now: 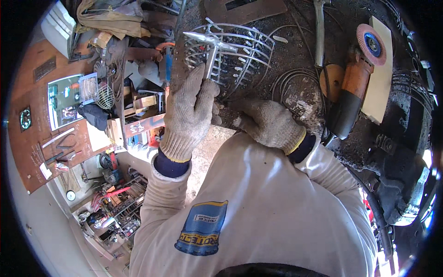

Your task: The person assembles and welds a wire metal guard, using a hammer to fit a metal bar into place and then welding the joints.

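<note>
My left hand (189,111), in a knitted work glove, is closed around the handle of a T-shaped metal chipping hammer (212,63). One finger lies along the handle, and the pointed head rests over or just above a curved welded metal grid (258,44) with short pegs. It cannot be told whether hammer and grid touch. To the right, my gloved right hand (273,123) is curled at the near edge of the dark workbench (295,51). Whatever its fingers close on, if anything, is hidden.
An angle grinder (353,92) with a flap disc leans against a pale board (379,78) on the right. Coiled wire (288,78) and a metal bar (319,34) lie on the bench. At left stand a brown panel (34,99) and a tool-filled shelf (115,207).
</note>
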Tool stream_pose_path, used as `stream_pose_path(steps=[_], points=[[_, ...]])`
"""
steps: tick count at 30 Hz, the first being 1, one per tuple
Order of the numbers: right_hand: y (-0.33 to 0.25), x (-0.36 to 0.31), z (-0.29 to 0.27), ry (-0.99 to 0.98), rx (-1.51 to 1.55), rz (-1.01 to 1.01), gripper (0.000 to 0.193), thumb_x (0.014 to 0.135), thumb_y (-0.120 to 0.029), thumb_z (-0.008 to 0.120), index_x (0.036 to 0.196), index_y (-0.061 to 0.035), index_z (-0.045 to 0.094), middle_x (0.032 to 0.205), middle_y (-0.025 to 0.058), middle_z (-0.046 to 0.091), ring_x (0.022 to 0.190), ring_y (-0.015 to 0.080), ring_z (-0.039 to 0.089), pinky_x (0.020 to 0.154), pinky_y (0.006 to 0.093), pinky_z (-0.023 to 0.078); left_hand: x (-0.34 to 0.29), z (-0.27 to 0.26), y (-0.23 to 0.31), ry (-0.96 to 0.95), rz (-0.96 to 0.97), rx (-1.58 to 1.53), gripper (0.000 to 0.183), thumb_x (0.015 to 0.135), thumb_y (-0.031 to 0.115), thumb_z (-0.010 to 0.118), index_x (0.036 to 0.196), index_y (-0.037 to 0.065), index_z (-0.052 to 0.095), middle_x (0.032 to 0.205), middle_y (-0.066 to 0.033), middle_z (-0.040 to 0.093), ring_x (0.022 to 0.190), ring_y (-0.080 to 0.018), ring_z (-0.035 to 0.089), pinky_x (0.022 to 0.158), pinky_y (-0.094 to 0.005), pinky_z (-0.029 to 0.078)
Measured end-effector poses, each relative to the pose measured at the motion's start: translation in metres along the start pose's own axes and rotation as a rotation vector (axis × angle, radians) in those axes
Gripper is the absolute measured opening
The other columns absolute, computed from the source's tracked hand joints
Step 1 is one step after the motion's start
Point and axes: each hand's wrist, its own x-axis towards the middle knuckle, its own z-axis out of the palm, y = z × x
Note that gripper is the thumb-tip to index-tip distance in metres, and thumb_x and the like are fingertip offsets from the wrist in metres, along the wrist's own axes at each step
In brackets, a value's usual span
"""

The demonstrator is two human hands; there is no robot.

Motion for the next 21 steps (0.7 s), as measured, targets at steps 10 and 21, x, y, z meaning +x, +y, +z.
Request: stream_pose_path(steps=[10,21], points=[[0.005,0.005,-0.013,-0.022,0.089,0.083,0.038,0.097,-0.022,0.062,0.13,-0.0046,0.063,0.117,0.0215,0.069,0.108,0.0401,0.067,0.093,0.0463,0.054,0.003,0.024,-0.042,0.062,0.056,0.325,0.033,0.097,0.021,0.065,0.127,0.007,0.064,0.107,-0.0183,0.071,0.093,-0.038,0.07,0.083,-0.0449,0.055],[0.013,0.011,-0.009,0.023,0.113,0.055,0.035,0.095,-0.015,0.062,0.128,-0.0037,0.064,0.115,0.0231,0.07,0.106,0.0379,0.069,0.091,0.044,0.055,0.014,0.056,-0.07,0.443,0.496,0.481,0.03,0.097,0.012,0.063,0.124,0.0,0.063,0.096,-0.0202,0.07,0.082,-0.0313,0.069,0.077,-0.0425,0.055]])
